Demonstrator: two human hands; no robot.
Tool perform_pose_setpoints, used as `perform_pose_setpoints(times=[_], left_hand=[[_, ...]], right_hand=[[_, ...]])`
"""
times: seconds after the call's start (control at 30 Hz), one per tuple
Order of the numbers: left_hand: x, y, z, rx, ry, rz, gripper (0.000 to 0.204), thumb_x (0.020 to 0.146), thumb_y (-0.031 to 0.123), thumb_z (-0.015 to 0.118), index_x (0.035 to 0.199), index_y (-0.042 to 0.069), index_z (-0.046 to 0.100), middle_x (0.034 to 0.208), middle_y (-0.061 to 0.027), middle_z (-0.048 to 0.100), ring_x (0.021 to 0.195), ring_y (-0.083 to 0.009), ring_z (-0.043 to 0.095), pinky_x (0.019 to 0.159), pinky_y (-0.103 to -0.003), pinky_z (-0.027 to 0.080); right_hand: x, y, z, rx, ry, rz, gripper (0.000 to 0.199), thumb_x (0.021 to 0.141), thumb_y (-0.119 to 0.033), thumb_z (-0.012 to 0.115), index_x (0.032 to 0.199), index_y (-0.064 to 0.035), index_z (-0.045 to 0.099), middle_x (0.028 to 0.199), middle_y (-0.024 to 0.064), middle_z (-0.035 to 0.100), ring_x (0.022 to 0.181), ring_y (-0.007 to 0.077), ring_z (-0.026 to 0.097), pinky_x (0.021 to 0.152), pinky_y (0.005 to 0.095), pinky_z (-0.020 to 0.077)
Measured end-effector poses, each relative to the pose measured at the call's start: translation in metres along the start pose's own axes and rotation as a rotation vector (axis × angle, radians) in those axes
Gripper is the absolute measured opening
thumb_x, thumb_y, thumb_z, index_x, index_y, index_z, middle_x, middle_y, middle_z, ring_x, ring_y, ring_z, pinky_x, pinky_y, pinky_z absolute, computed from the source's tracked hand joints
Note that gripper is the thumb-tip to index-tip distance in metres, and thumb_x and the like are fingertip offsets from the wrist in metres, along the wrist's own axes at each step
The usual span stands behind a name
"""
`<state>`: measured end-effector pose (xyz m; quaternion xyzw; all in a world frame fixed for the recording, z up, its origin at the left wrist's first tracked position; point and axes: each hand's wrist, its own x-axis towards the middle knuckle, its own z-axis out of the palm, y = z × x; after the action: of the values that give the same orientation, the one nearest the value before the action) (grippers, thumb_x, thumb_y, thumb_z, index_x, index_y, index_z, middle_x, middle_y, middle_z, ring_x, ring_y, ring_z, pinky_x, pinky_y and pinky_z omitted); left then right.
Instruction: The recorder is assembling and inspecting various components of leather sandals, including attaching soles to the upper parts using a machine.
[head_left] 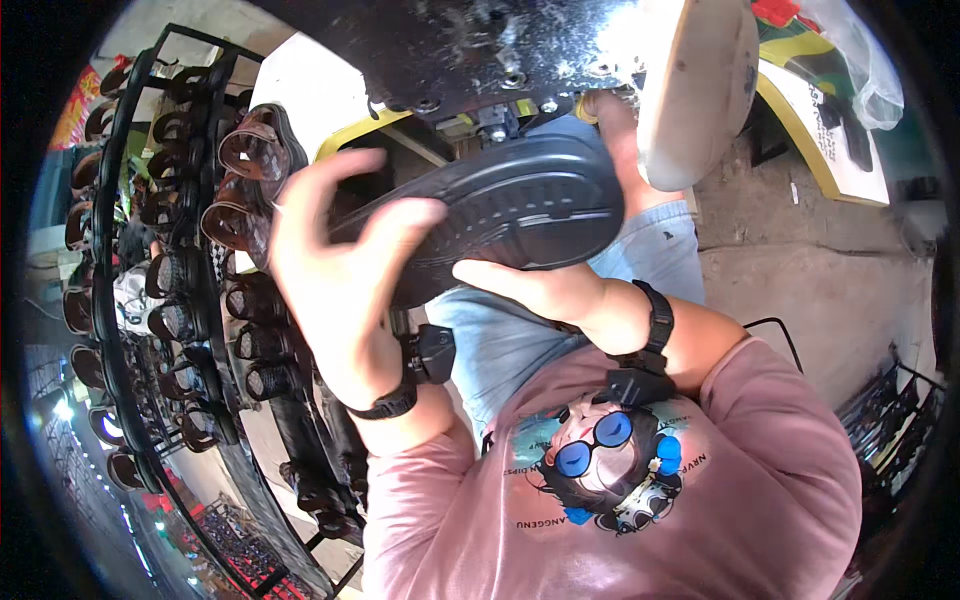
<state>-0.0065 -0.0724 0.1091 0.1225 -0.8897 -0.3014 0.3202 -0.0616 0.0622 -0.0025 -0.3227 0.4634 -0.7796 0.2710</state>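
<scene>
A black shoe (pixel 530 205) is held before my lap, its ridged sole facing up toward me. My right hand (pixel 560 295) grips its near edge, the thumb lying along the sole and the other fingers hidden beneath. My left hand (pixel 340 250) is at the shoe's left end, slightly blurred. Its fingers and thumb are spread in a wide curve, and the thumb overlaps the sole. I cannot tell whether this hand touches the shoe.
A bolted dark metal plate (pixel 480 45) lies just beyond the shoe. A pale sole-shaped piece (pixel 697 95) stands at its right. On the left, a black rack (pixel 125 200) carries several dark shoes. Brown shoes (pixel 258 150) sit near my left hand. A yellow-edged white board (pixel 825 135) is at far right.
</scene>
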Motion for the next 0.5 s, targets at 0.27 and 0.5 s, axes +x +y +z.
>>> perform_pose_setpoints(times=[0.27, 0.5], left_hand=[[-0.023, 0.011, 0.052, -0.726, -0.217, -0.391, 0.032, 0.067, 0.006, 0.08, 0.09, -0.002, 0.06, 0.082, -0.0063, 0.065, 0.075, -0.011, 0.061, 0.068, -0.024, 0.049], [-0.068, 0.016, 0.091, -1.135, 0.103, -0.435, 0.038, 0.084, 0.022, 0.068, 0.112, 0.0, 0.055, 0.107, -0.0081, 0.061, 0.096, -0.0167, 0.056, 0.09, -0.031, 0.042]], right_hand=[[-0.006, -0.01, -0.051, -0.686, 0.016, -0.187, 0.067, 0.067, -0.013, 0.079, 0.125, -0.0034, 0.045, 0.12, 0.0156, 0.047, 0.103, 0.0246, 0.053, 0.084, 0.0353, 0.0469], [-0.031, -0.041, -0.082, -1.016, 0.208, -0.261, 0.072, 0.068, -0.05, 0.072, 0.114, 0.002, 0.057, 0.11, 0.0173, 0.054, 0.1, 0.0277, 0.055, 0.087, 0.0372, 0.0422]])
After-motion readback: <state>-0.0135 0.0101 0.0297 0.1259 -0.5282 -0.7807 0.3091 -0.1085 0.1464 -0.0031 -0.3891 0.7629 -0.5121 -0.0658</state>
